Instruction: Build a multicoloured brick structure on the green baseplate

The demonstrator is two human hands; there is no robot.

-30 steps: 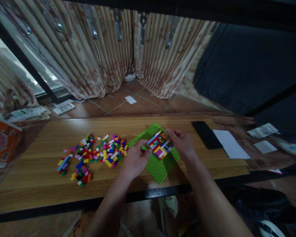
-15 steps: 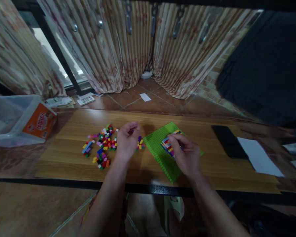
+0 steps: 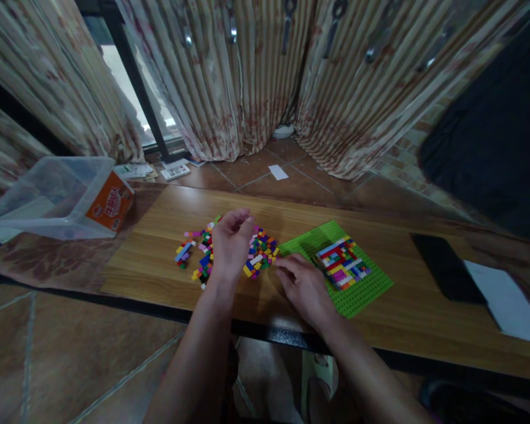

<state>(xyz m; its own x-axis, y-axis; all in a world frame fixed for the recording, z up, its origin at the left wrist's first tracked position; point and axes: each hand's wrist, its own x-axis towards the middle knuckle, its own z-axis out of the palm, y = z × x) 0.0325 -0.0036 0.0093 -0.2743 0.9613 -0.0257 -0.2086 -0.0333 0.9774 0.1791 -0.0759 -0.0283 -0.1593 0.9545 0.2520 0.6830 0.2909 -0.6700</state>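
Observation:
Above the loose toy bricks [image 3: 259, 250] hovers my left hand [image 3: 232, 244], its fingers curled towards the thumb. Whatever it may hold is hidden. My right hand [image 3: 302, 285] rests low at the right edge of that pile, thumb and fingers drawn together beside the outermost bricks. Its fingertips are too small and dim to show whether a brick is between them. Just right of this hand lies a green studded baseplate [image 3: 357, 303]. A flat mosaic of multicoloured bricks [image 3: 342, 263] is built on its middle. My left hand and wrist cover part of the pile.
A clear plastic box [image 3: 66, 203] with an orange label stands beyond the table's left end. On the right of the wooden table [image 3: 145, 235] lie a black flat object [image 3: 444, 265] and a white sheet [image 3: 507, 300]. Striped curtains [image 3: 242, 88] hang behind.
My right hand has left the brick mosaic and moved left to the pile's edge, uncovering the mosaic. My left hand stays over the bricks. The whole view has shifted and tilted.

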